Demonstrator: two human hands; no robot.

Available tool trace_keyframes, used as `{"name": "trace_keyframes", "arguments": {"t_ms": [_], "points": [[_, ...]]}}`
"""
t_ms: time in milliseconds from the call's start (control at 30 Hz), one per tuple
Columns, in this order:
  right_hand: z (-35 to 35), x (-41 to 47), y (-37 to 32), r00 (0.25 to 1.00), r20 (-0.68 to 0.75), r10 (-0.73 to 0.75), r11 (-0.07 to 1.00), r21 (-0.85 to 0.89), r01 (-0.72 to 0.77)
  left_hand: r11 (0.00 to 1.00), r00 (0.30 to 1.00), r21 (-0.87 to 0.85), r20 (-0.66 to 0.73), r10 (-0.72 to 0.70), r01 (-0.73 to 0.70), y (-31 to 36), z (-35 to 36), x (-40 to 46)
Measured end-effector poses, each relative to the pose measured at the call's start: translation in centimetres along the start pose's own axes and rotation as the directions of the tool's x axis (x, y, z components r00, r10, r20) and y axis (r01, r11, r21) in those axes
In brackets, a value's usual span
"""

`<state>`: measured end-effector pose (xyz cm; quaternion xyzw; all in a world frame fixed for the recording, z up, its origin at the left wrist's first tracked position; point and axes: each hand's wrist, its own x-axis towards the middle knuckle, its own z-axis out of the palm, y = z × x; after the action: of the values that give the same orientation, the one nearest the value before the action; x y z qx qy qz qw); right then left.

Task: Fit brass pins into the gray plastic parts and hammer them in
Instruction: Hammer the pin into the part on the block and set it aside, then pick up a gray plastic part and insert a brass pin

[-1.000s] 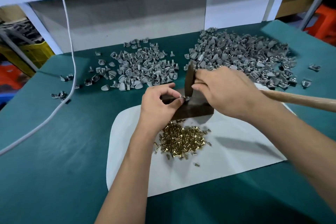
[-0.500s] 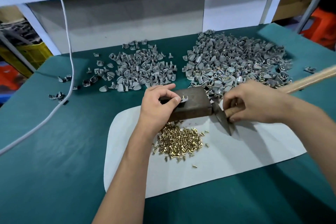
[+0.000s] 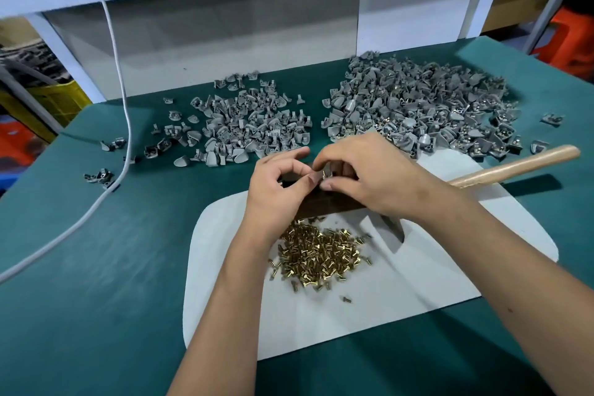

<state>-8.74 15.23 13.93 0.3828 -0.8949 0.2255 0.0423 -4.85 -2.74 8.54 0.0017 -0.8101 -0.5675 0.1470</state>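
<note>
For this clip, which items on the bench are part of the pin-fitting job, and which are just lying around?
In the job: left hand and right hand pinching one gray part; brass pins; dark block; hammer; two gray part piles.

Lying about: white cable; yellow crate.

Green-topped table (image 3: 96,299) with the whole setup spread across it

A white mat (image 3: 418,292) sits in the middle. Two heaps of gray plastic parts lie at the back: the smaller left heap (image 3: 250,128) and the bigger right heap (image 3: 427,106), plus a few strays near the left edge. A white cable (image 3: 122,125) trails over the left side.
</note>
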Motion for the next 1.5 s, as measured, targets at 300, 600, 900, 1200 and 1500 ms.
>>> {"name": "trace_keyframes", "arguments": {"t_ms": [300, 600, 900, 1200, 1500], "points": [[-2.8, 1.5, 4.1, 0.877, -0.11, 0.467, 0.848, -0.224, -0.48, 0.953, 0.806, -0.217, -0.513, -0.296, 0.213, -1.5, -1.4, 1.3], [0.6, 9.4, 1.6, 0.943, -0.047, 0.329, 0.914, -0.235, -0.33, 0.882, 0.685, -0.42, -0.58, -0.441, 0.212, -1.7, -2.1, 1.4], [4.7, 14.5, 1.6, 0.957, 0.213, 0.196, 0.965, -0.217, -0.149, 0.886, 0.692, -0.417, -0.579, -0.431, 0.203, -1.4, -2.1, 1.3], [3.8, 13.4, 0.0, 0.975, 0.155, 0.162, 0.984, 0.05, -0.171, 0.832, 0.672, -0.524, -0.552, -0.494, 0.181, -1.5, -2.3, 1.3], [1.5, 8.8, -4.2, 0.995, 0.075, -0.065, 0.992, 0.111, 0.056, 0.674, 0.804, -0.73, -0.333, -0.493, 0.112, -0.5, -2.7, 1.0]]}}
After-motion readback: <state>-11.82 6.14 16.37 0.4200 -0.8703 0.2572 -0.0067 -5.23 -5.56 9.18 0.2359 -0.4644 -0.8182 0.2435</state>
